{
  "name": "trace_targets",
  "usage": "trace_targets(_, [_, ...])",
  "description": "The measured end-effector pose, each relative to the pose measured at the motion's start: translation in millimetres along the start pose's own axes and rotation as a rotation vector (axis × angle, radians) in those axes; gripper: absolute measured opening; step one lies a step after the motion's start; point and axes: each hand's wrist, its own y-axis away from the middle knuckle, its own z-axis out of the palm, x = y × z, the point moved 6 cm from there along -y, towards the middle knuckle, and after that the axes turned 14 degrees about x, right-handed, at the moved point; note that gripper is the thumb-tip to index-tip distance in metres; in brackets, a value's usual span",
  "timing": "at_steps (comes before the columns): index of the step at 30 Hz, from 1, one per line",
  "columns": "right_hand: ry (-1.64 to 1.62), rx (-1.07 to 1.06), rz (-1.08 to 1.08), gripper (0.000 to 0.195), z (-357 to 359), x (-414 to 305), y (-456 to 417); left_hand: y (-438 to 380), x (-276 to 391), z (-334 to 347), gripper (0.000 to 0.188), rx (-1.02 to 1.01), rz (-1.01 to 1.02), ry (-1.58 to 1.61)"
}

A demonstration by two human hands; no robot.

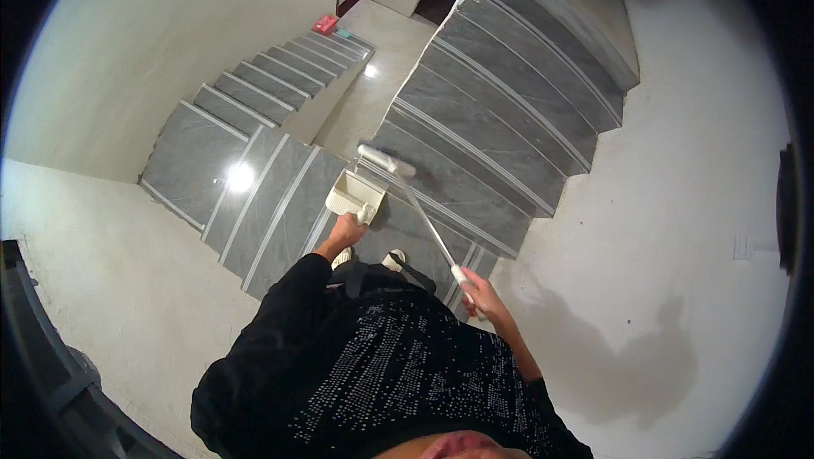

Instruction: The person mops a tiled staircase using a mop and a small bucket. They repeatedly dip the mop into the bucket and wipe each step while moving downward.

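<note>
My left hand [346, 231] grips the handle of a cream plastic dustpan [356, 195] and holds it over the grey stair treads in front of my feet. No debris can be made out in the pan. My right hand [484, 295] is closed around the white grip of a long silvery broom handle [432, 224]. Its white broom head [386, 160] is at the inner end of a grey step, just above and to the right of the dustpan. The dark bristles are blurred.
Grey tiled steps [467, 119] with pale edge strips rise on the right. Another flight [257, 87] descends on the left towards a light floor [391, 27]. A red box [325, 25] sits far down those stairs. A white wall [636, 224] borders the right side.
</note>
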Motion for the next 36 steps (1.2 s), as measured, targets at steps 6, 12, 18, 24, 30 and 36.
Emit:
trace_targets(6, [0.135,0.107,-0.102,0.056,62.2,-14.7,-115.3,-0.1,-5.9,8.2,0.043,-0.093,-0.209,-0.085])
trace_targets(12, [0.187,0.021,-0.073,0.056,77.1,16.9,-93.4,4.0,5.4,-5.2,0.04,-0.115,-0.256,-0.175])
trace_targets(18, [0.046,-0.082,0.014,0.055,47.5,46.8,-5.5,-0.8,-19.6,15.3,0.039,-0.058,-0.211,-0.135])
trace_targets(24, [-0.14,0.031,0.131,0.058,9.5,44.7,48.3,7.9,-1.4,19.2,0.041,-0.11,-0.231,-0.139])
trace_targets(30, [-0.067,0.083,-0.042,0.058,-7.4,42.7,-40.2,36.4,29.2,32.1,0.044,-0.125,-0.232,-0.12])
trace_targets(36, [0.099,0.124,-0.066,0.058,19.3,45.0,-94.4,49.3,30.7,57.4,0.043,0.022,-0.223,-0.046])
